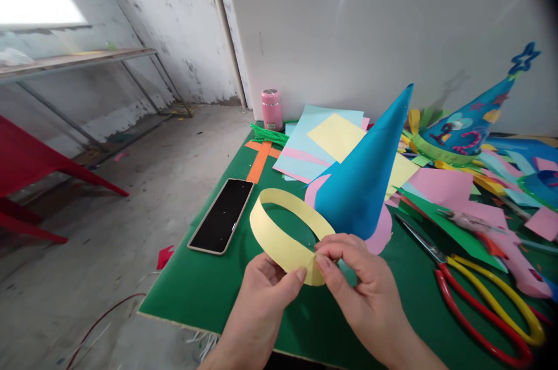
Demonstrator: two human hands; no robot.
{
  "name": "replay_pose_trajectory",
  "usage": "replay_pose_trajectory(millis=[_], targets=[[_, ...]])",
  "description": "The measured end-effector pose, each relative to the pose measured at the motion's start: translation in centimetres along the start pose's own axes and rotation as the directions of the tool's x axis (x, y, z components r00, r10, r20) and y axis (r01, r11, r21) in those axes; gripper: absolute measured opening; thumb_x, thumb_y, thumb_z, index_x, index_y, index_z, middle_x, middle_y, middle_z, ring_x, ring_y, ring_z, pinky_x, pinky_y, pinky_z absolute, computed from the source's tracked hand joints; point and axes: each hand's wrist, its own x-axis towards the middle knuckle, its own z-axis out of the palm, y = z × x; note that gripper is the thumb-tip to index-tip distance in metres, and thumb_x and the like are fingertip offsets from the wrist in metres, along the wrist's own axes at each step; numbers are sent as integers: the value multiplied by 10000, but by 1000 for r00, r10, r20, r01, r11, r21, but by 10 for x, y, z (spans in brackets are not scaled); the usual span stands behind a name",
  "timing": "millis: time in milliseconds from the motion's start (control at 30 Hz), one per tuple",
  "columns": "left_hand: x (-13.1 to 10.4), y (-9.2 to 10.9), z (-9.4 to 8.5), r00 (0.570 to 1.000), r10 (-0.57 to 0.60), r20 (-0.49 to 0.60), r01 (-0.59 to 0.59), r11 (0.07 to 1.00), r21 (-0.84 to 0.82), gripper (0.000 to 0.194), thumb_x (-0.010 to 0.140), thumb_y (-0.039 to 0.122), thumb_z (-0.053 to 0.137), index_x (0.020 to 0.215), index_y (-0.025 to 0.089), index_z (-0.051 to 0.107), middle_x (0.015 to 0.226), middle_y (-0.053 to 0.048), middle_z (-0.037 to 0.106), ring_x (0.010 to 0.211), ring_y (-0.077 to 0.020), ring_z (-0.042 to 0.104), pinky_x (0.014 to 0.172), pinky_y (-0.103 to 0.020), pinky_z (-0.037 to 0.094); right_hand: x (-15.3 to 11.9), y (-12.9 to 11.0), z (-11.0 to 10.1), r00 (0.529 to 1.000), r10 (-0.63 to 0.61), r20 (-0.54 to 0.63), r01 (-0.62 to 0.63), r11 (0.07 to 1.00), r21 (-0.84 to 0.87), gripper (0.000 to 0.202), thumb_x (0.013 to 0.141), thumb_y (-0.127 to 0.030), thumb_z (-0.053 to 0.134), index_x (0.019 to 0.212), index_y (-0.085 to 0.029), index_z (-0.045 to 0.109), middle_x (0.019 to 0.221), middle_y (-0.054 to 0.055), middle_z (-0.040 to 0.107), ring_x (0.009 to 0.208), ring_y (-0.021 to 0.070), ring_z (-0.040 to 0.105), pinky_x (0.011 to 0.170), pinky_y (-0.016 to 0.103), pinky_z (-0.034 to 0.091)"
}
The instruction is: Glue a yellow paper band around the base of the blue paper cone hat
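Observation:
A yellow paper band (279,242), bent round into a ring, is held up over the near part of the green table. My left hand (272,291) pinches its lower side between thumb and fingers. Close beside it, my right hand (357,283) pinches the band where its ends seem to overlap. Just behind the ring stands a blue paper cone hat (364,178) with pink rounded paper pieces (380,230) at its base. A phone (222,216) with a dark screen lies left of the ring. Scissors (449,265) with red and yellow handles lie right of my right hand.
A pink glue gun (518,254) lies beyond the scissors. Paper sheets (300,146), green pipe cleaners (268,135), orange strips (260,162) and a pink flask (272,110) are at the back. A decorated blue hat (466,120) stands far right before a white panel (370,33). A red chair (39,161) is left.

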Motion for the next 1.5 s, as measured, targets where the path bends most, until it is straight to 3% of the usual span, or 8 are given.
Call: replay_pose_trajectory(millis=[200, 400, 567, 733, 933, 1033, 1233, 1500], targets=[[1, -1, -7, 994, 56, 89, -54, 998, -21, 134, 664, 216, 674, 750, 136, 611, 744, -19, 571, 741, -125, 508, 713, -232, 413, 2, -2, 4, 969, -245, -31, 237, 957, -169, 142, 743, -88, 550, 804, -216, 545, 755, -48, 636, 823, 138, 548, 741, 330, 328], [2, -4, -7, 997, 37, 74, -36, 999, -10, 144, 670, 200, 669, 765, 142, 578, 705, 1, 523, 675, -99, 465, 652, -213, 386, -1, 0, 2, 950, -310, -20, 299, 928, -223, 166, 711, -72, 584, 810, -204, 565, 758, -43, 647, 827, 146, 550, 752, 343, 328], [2, -6, -8, 998, 40, 45, -40, 999, 6, 168, 636, 214, 694, 738, 141, 581, 698, 7, 506, 648, -94, 441, 602, -205, 369, -4, 2, 3, 969, -246, -29, 241, 963, -122, 148, 738, -80, 561, 809, -209, 554, 745, -38, 638, 821, 141, 547, 744, 327, 369], [0, -5, -5, 999, 31, 9, -31, 999, -14, 185, 586, 194, 714, 699, 137, 580, 673, 11, 518, 614, -89, 442, 566, -200, 364, -4, 3, 7, 994, -102, -34, 104, 993, 50, 84, 782, -141, 520, 783, -214, 560, 758, -13, 626, 817, 137, 553, 705, 279, 442], [0, -1, 0, 1000, -7, -30, 6, 1000, -17, 204, 558, 183, 721, 694, 123, 580, 606, 20, 523, 561, -74, 432, 523, -184, 358, -5, 3, 7, 1000, 23, -10, -21, 991, 132, 82, 793, -190, 511, 757, -218, 579, 791, 3, 620, 773, 134, 575, 649, 240, 474], [-1, 0, 2, 999, -3, -44, 2, 1000, -2, 208, 553, 178, 721, 697, 121, 582, 605, 19, 536, 560, -74, 447, 524, -179, 367, -6, 3, 7, 999, 34, -23, -30, 987, 157, 78, 787, -189, 517, 769, -214, 589, 791, 15, 623, 783, 144, 581, 637, 236, 485], [-6, 3, 10, 983, 114, -146, -101, 991, 92, 172, 545, 138, 699, 660, 135, 571, 591, 25, 547, 546, -80, 484, 507, -172, 378, -8, 3, 8, 1000, 27, -5, -25, 980, 196, 63, 772, -201, 539, 807, -227, 585, 826, 21, 623, 830, 169, 582, 669, 272, 497], [-9, 5, 17, 977, 135, -163, -116, 986, 124, 168, 534, 85, 673, 657, 140, 573, 591, 32, 563, 554, -80, 510, 529, -166, 406, -10, 5, 9, 997, 72, -6, -69, 968, 243, 43, 773, -195, 540, 787, -224, 568, 825, 14, 616, 796, 152, 583, 657, 249, 486]])
